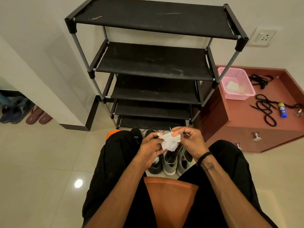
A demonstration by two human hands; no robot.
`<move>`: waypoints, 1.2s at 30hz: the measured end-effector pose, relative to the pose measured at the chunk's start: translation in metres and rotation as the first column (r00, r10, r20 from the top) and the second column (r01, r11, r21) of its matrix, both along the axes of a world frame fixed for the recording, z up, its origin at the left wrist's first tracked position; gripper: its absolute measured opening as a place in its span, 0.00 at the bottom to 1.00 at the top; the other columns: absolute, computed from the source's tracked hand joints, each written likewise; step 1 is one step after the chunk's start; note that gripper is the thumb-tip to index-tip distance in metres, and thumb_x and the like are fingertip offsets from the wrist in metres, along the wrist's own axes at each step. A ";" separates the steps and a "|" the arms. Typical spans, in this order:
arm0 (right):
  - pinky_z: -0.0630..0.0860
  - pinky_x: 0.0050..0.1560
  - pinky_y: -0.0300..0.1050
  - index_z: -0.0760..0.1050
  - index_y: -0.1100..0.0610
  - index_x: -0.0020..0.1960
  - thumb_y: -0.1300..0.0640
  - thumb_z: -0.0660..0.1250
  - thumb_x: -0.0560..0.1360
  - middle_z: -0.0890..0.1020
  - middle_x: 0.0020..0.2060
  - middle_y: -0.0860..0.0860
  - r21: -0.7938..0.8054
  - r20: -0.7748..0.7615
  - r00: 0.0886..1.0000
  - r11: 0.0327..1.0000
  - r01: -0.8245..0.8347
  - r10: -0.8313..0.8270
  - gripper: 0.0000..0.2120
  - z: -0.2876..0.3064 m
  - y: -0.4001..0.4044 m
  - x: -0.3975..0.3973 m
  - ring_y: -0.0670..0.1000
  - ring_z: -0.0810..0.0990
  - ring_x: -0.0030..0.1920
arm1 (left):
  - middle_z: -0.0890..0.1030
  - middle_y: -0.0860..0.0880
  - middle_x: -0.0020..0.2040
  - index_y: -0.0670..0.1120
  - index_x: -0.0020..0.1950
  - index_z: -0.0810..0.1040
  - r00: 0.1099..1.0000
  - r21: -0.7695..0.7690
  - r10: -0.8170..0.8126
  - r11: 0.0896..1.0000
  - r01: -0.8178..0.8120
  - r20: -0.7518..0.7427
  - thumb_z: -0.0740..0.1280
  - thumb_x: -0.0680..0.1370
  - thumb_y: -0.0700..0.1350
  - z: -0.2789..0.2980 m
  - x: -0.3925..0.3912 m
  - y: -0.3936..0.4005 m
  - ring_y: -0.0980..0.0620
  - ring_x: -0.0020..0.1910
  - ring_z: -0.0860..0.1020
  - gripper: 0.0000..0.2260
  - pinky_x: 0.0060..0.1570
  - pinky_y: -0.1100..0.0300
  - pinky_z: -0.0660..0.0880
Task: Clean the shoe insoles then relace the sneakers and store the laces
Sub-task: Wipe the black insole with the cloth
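Above the sneakers (171,159), our left hand (150,152) and right hand (189,142) both pinch a crumpled white wipe (169,141). We judge cleaning is underway; next we need an insole. Laces (264,107) lie right of the sneakers, on the cabinet (243,129).

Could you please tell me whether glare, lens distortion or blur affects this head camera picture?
Head view: a bright ceiling-light glare spot sits on the glossy floor tiles; wide-angle distortion splays the shoe rack posts outward; the left hand, right hand and white wipe look slightly soft.
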State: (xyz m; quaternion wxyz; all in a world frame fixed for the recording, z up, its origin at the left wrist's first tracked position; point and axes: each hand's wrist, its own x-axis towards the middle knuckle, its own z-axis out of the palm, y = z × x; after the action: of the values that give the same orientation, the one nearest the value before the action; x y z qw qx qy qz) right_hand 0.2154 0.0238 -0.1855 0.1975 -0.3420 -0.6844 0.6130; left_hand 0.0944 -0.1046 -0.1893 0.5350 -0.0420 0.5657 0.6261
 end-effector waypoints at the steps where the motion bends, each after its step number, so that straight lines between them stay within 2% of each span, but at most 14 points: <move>1: 0.83 0.55 0.56 0.86 0.55 0.40 0.75 0.66 0.75 0.85 0.53 0.50 0.006 0.001 1.000 1.000 -0.022 0.022 0.18 0.000 0.000 0.000 0.55 0.85 0.52 | 0.86 0.39 0.59 0.43 0.63 0.79 0.999 0.012 0.025 1.000 -0.025 0.032 0.64 0.84 0.34 0.001 -0.001 0.000 0.43 0.56 0.86 0.11 0.55 0.47 0.83; 4: 0.82 0.55 0.47 0.86 0.59 0.40 0.73 0.70 0.75 0.83 0.55 0.51 0.031 0.019 0.997 0.996 -0.082 0.081 0.12 0.003 0.000 0.002 0.51 0.85 0.52 | 0.85 0.39 0.59 0.44 0.65 0.79 0.984 0.036 0.085 0.995 -0.092 0.159 0.62 0.85 0.38 0.004 -0.003 0.000 0.42 0.57 0.85 0.11 0.52 0.49 0.83; 6: 0.81 0.56 0.44 0.86 0.60 0.40 0.72 0.70 0.75 0.82 0.55 0.51 0.048 0.036 0.996 0.996 -0.081 0.080 0.12 0.005 -0.001 0.002 0.50 0.84 0.52 | 0.85 0.38 0.59 0.43 0.67 0.79 0.968 0.042 0.118 0.991 -0.130 0.223 0.65 0.84 0.44 0.004 -0.005 -0.001 0.41 0.58 0.85 0.13 0.54 0.46 0.83; 9: 0.81 0.55 0.42 0.86 0.58 0.39 0.73 0.67 0.77 0.83 0.54 0.50 0.067 0.074 0.997 0.997 -0.038 0.033 0.16 0.002 0.002 0.001 0.49 0.83 0.54 | 0.86 0.40 0.59 0.44 0.67 0.79 0.986 0.056 0.063 0.996 -0.072 0.154 0.72 0.80 0.50 0.003 -0.006 -0.002 0.42 0.60 0.84 0.17 0.63 0.45 0.80; 13: 0.82 0.55 0.48 0.86 0.55 0.37 0.74 0.62 0.76 0.86 0.50 0.50 0.000 0.117 0.991 0.998 0.068 -0.068 0.21 -0.005 0.003 0.001 0.52 0.83 0.54 | 0.86 0.40 0.58 0.43 0.69 0.76 0.997 0.091 0.032 0.995 -0.038 0.065 0.75 0.76 0.37 -0.003 -0.003 0.000 0.42 0.58 0.85 0.22 0.62 0.46 0.81; 16: 0.83 0.48 0.51 0.85 0.61 0.44 0.71 0.57 0.77 0.87 0.48 0.57 -0.210 0.084 0.973 0.951 0.228 -0.215 0.18 0.003 0.003 -0.001 0.59 0.85 0.51 | 0.87 0.41 0.55 0.44 0.68 0.76 0.999 0.096 0.054 0.994 -0.054 0.005 0.74 0.76 0.30 -0.005 -0.004 -0.001 0.43 0.56 0.86 0.23 0.57 0.49 0.83; 18: 0.82 0.44 0.50 0.82 0.64 0.54 0.65 0.57 0.78 0.85 0.53 0.62 -0.460 0.074 0.958 0.843 0.280 -0.278 0.15 0.009 0.005 -0.001 0.60 0.85 0.51 | 0.87 0.41 0.56 0.45 0.68 0.76 0.999 0.101 0.046 0.994 -0.043 -0.028 0.74 0.75 0.30 -0.006 -0.005 -0.001 0.44 0.57 0.86 0.23 0.57 0.50 0.83; 20: 0.82 0.43 0.49 0.79 0.62 0.61 0.53 0.61 0.79 0.84 0.55 0.62 -0.643 0.088 0.952 0.713 0.279 -0.294 0.17 0.011 0.007 0.002 0.58 0.84 0.49 | 0.86 0.40 0.58 0.45 0.68 0.76 0.998 0.107 0.035 0.994 -0.028 -0.056 0.74 0.75 0.31 -0.006 -0.004 0.000 0.43 0.58 0.85 0.24 0.58 0.50 0.83; 22: 0.83 0.43 0.50 0.78 0.61 0.61 0.44 0.68 0.77 0.83 0.54 0.60 -0.713 0.104 0.961 0.655 0.251 -0.255 0.23 0.011 0.008 0.004 0.58 0.84 0.51 | 0.85 0.41 0.60 0.46 0.68 0.77 0.996 0.110 0.023 0.994 -0.014 -0.087 0.75 0.75 0.31 -0.005 -0.004 0.000 0.44 0.59 0.84 0.23 0.60 0.48 0.82; 24: 0.84 0.47 0.50 0.79 0.63 0.60 0.48 0.75 0.74 0.84 0.55 0.61 -0.731 0.086 0.978 0.655 0.192 -0.190 0.23 0.008 0.007 0.006 0.58 0.85 0.53 | 0.85 0.41 0.60 0.47 0.67 0.77 0.993 0.108 0.000 0.994 0.013 -0.120 0.75 0.75 0.32 -0.005 -0.003 0.000 0.45 0.59 0.85 0.22 0.61 0.47 0.82; 27: 0.84 0.51 0.51 0.79 0.65 0.63 0.60 0.77 0.71 0.84 0.58 0.63 -0.712 0.062 0.996 0.696 0.091 -0.067 0.22 0.004 0.007 0.007 0.61 0.83 0.59 | 0.87 0.42 0.57 0.47 0.67 0.77 0.977 0.083 -0.057 0.994 0.075 -0.204 0.76 0.75 0.33 -0.007 -0.002 0.000 0.46 0.57 0.86 0.23 0.60 0.48 0.82; 31: 0.84 0.51 0.54 0.76 0.68 0.63 0.69 0.75 0.71 0.83 0.58 0.64 -0.639 0.151 0.983 0.748 0.181 -0.109 0.21 0.001 0.020 0.002 0.63 0.83 0.58 | 0.87 0.43 0.54 0.46 0.65 0.78 0.936 0.054 -0.112 0.989 0.138 -0.334 0.77 0.75 0.34 -0.006 -0.008 0.007 0.47 0.54 0.87 0.21 0.54 0.54 0.84; 34: 0.82 0.50 0.56 0.77 0.65 0.51 0.71 0.73 0.73 0.83 0.50 0.64 -0.543 0.203 0.956 0.788 0.291 -0.213 0.09 0.004 0.042 0.002 0.61 0.84 0.48 | 0.88 0.43 0.52 0.45 0.64 0.78 0.909 0.013 -0.125 0.990 0.141 -0.398 0.77 0.74 0.33 -0.007 -0.012 0.023 0.49 0.53 0.87 0.21 0.53 0.56 0.84; 36: 0.81 0.43 0.53 0.75 0.59 0.45 0.70 0.73 0.74 0.82 0.45 0.61 -0.397 0.273 0.925 0.845 0.358 -0.264 0.09 0.004 0.058 0.006 0.57 0.82 0.40 | 0.88 0.44 0.51 0.46 0.63 0.78 0.902 -0.037 -0.139 0.990 0.136 -0.409 0.78 0.74 0.34 -0.013 -0.014 0.037 0.50 0.52 0.87 0.20 0.53 0.57 0.84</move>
State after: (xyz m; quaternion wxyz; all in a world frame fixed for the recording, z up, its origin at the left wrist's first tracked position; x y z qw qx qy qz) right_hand 0.2211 0.0819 -0.1816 0.1398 -0.5465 -0.4800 0.6718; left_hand 0.0809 -0.0678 -0.2026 0.4470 0.1285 0.6692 0.5795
